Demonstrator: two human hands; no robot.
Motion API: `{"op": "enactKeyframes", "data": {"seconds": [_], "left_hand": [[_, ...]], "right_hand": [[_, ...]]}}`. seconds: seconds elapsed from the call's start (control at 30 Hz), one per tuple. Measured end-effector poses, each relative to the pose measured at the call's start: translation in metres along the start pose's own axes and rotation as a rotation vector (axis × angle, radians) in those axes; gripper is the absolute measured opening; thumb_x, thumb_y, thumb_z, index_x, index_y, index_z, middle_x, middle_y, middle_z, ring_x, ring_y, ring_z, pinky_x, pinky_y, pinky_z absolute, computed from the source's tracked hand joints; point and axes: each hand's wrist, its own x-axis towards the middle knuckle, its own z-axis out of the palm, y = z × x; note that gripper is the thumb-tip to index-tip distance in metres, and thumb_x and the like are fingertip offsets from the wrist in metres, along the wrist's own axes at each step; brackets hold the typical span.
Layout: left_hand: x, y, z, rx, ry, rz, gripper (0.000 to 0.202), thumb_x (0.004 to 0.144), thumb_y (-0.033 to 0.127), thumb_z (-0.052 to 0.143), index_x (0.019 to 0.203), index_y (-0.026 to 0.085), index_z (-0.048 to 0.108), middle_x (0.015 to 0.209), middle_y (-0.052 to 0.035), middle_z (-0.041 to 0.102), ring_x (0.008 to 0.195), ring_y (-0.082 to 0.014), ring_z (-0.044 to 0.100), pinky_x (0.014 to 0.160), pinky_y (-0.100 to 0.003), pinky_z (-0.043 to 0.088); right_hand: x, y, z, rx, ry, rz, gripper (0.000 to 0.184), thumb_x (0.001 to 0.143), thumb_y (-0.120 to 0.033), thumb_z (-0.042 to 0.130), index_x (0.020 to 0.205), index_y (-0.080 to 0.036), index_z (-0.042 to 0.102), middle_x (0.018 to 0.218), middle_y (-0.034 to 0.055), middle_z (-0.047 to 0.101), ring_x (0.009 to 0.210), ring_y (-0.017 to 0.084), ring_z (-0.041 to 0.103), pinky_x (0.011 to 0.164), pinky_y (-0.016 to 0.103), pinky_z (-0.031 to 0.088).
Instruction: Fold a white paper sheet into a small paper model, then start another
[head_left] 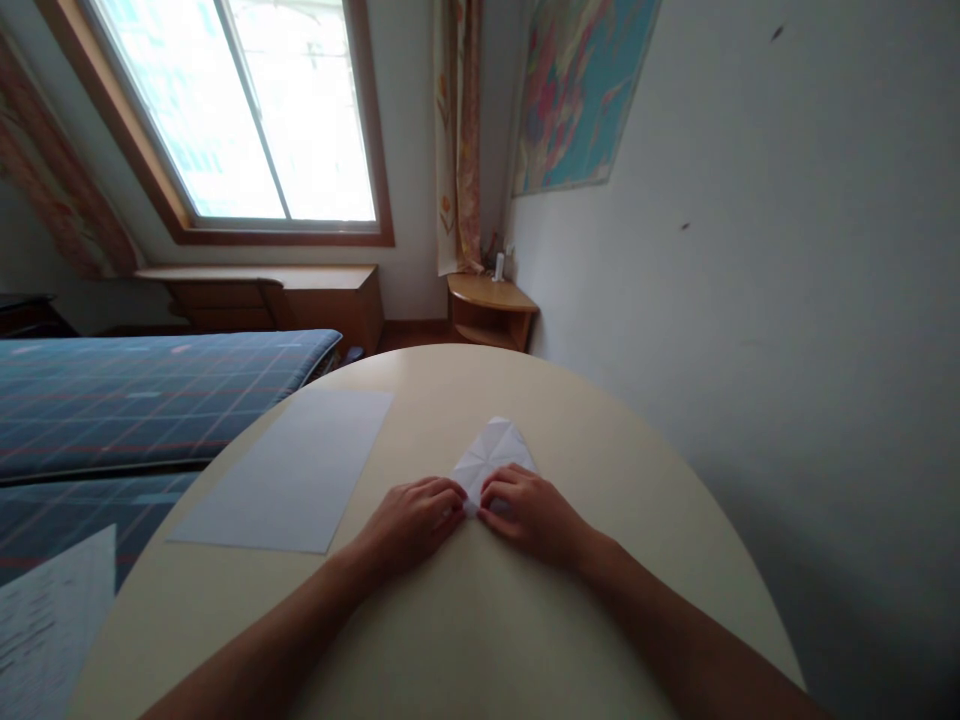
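Note:
A small white folded paper (495, 450), creased into triangles, lies on the round beige table (600, 440). My left hand (412, 520) and my right hand (529, 510) meet at its near corner, fingertips curled and pressed down on the paper's edge. Both hands pinch the fold between them. The near part of the paper is hidden under my fingers.
A flat white sheet (289, 470) lies on the table to the left. Beyond the table's left edge is a bed with a blue checked cover (112, 390) and another printed sheet (45, 620). A white wall runs close on the right; a small corner shelf (491, 305) stands behind.

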Motion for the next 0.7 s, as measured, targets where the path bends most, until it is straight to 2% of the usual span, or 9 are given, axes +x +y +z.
{"op": "enactKeyframes", "data": {"seconds": [0.1,0.47,0.53,0.7], "left_hand": [[0.001,0.002,0.003,0.010,0.012,-0.061,0.014,0.095,0.022,0.050,0.095,0.023,0.064,0.101,-0.0027,0.071,0.091,-0.0180,0.067,0.079,-0.027,0.051],[0.001,0.006,0.005,0.045,0.023,-0.146,0.007,0.093,0.023,0.053,0.099,0.024,0.057,0.096,-0.0019,0.068,0.086,-0.0198,0.066,0.072,-0.029,0.051],[0.000,0.004,0.003,0.048,0.012,-0.113,0.014,0.093,0.023,0.053,0.106,0.024,0.056,0.101,-0.0028,0.068,0.088,-0.0201,0.067,0.073,-0.029,0.052],[-0.007,-0.006,-0.006,0.072,-0.057,0.105,0.030,0.094,0.015,0.048,0.120,0.029,0.056,0.124,-0.0033,0.063,0.100,-0.0194,0.065,0.083,-0.029,0.052]], "right_hand": [[0.001,-0.002,0.003,0.014,0.010,0.048,0.003,0.085,-0.020,0.064,0.086,-0.020,0.067,0.095,0.0050,0.067,0.097,0.021,0.058,0.090,0.033,0.047],[0.003,-0.006,0.011,-0.001,0.036,0.117,0.001,0.085,-0.019,0.064,0.085,-0.018,0.063,0.094,0.0062,0.063,0.096,0.022,0.054,0.090,0.034,0.045],[0.003,-0.007,0.011,-0.022,0.026,0.121,0.001,0.086,-0.019,0.063,0.086,-0.018,0.063,0.095,0.0065,0.062,0.098,0.023,0.053,0.091,0.035,0.045],[0.004,-0.005,0.013,-0.078,0.040,0.147,0.002,0.087,-0.019,0.060,0.087,-0.017,0.062,0.096,0.0073,0.062,0.098,0.023,0.053,0.093,0.036,0.044]]}}
